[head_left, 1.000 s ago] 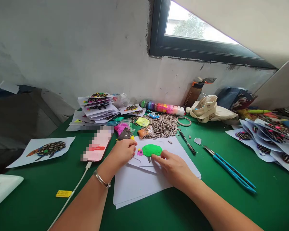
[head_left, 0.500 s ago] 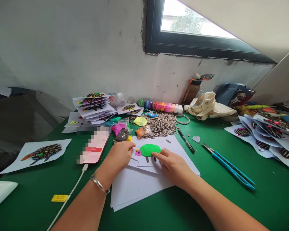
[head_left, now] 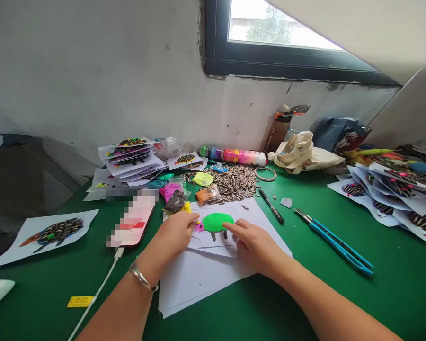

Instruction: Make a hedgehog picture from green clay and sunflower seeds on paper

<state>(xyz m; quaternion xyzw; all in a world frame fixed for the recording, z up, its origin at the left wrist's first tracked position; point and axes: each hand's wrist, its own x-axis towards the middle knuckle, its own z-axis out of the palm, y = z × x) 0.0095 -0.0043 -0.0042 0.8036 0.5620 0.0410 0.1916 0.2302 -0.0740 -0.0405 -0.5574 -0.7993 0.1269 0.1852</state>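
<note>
A green clay oval (head_left: 217, 222) lies on a white paper sheet (head_left: 209, 246), with a pink clay piece (head_left: 199, 227) at its left end and a grey clay leg (head_left: 213, 236) below it. My left hand (head_left: 175, 234) rests just left of the pink piece, its curled fingertips at that piece; whether they pinch anything is hidden. My right hand (head_left: 252, 247) lies to the right, its extended index finger touching the green clay's lower right edge. Under the sheet is a stack of white paper (head_left: 199, 284).
Sunflower seeds (head_left: 230, 183) and small bags of clay (head_left: 175, 194) lie just beyond the paper. A pixelated phone (head_left: 132, 220) with a white cable lies left; a black pen (head_left: 271, 206) and blue craft knife (head_left: 337, 241) lie right. Seed-picture sheets (head_left: 386, 199) are piled far right.
The whole scene has slid left and up in view as the camera turned. My right index finger has moved up the green clay, uncovering a second grey leg. My left hand stays by the pink piece.
</note>
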